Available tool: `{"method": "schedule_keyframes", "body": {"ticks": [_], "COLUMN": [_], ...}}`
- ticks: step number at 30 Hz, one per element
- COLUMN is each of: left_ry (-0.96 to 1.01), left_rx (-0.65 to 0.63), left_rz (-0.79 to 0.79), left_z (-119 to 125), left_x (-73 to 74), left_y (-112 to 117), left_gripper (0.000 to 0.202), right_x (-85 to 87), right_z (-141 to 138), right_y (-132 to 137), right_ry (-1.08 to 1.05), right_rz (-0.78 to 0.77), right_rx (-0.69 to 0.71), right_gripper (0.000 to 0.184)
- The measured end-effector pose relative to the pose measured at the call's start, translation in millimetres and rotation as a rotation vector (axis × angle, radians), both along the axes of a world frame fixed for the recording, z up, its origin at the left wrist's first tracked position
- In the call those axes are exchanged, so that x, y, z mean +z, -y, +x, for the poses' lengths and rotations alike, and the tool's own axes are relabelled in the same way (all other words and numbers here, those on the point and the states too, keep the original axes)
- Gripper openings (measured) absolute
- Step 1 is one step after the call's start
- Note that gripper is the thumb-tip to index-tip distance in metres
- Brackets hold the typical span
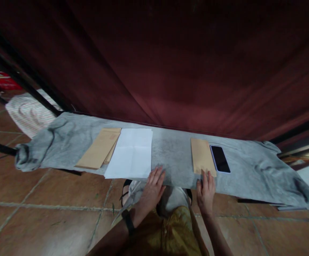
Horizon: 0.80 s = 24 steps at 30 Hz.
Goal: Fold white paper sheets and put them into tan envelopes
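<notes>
My left hand (152,188) lies flat with fingers stretched out on the near edge of a grey cloth (170,153), just right of a stack of white paper sheets (131,153). My right hand (205,190) is also flat, its fingertips touching the near end of a single brown envelope (201,154). A dark phone (220,159) lies beside that envelope on its right. A small pile of brown envelopes (99,148) sits left of the white sheets, partly under them. Neither hand holds anything.
The grey cloth covers a narrow table with bunched ends at left (27,156) and right (290,177). A dark red curtain (170,71) hangs behind. Tiled floor (37,213) lies below, with a striped cloth (29,112) and red bag (2,81) at far left.
</notes>
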State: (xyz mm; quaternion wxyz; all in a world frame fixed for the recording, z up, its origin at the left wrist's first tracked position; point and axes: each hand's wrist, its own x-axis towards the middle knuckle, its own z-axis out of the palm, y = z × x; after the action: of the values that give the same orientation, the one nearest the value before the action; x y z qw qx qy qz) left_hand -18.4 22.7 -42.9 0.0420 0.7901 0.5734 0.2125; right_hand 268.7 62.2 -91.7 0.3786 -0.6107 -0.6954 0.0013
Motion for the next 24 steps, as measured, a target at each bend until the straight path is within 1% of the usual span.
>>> {"method": "schedule_keyframes", "body": {"ticks": [3, 6, 8, 10, 13, 16, 18, 21, 24], "left_ry": [-0.049, -0.096, -0.108, -0.103, -0.093, -0.099, -0.103, -0.109, -0.107], "left_rx": [0.123, 0.24, 0.313, 0.366, 0.401, 0.416, 0.421, 0.421, 0.421], "left_rz": [0.065, 0.097, 0.106, 0.11, 0.099, 0.096, 0.101, 0.101, 0.095], "left_z": [-34, -59, -70, -77, -83, -84, -83, -83, -83], "left_x": [0.9, 1.4, -1.1, -5.3, -10.7, -11.5, -10.1, -7.9, -7.2], "left_y": [7, 8, 6, 3, 0, -1, -1, -1, -1], "left_gripper": [0.06, 0.061, 0.061, 0.062, 0.06, 0.057, 0.055, 0.055, 0.055], "right_x": [6.1, 14.6, 22.5, 31.5, 44.6, 53.3, 55.9, 57.0, 57.6], "right_z": [-38, -83, -113, -141, -175, -199, -211, -222, -228], "right_y": [8, 9, 4, -5, -20, -31, -34, -34, -32], "right_ry": [-0.135, -0.302, -0.36, -0.39, -0.402, -0.368, -0.335, -0.327, -0.38], "right_rz": [-0.08, -0.209, -0.322, -0.401, -0.504, -0.573, -0.59, -0.595, -0.603], "right_rx": [0.116, 0.201, 0.234, 0.248, 0.285, 0.284, 0.27, 0.252, 0.258], "right_gripper": [0.05, 0.045, 0.043, 0.04, 0.039, 0.036, 0.033, 0.031, 0.03]}}
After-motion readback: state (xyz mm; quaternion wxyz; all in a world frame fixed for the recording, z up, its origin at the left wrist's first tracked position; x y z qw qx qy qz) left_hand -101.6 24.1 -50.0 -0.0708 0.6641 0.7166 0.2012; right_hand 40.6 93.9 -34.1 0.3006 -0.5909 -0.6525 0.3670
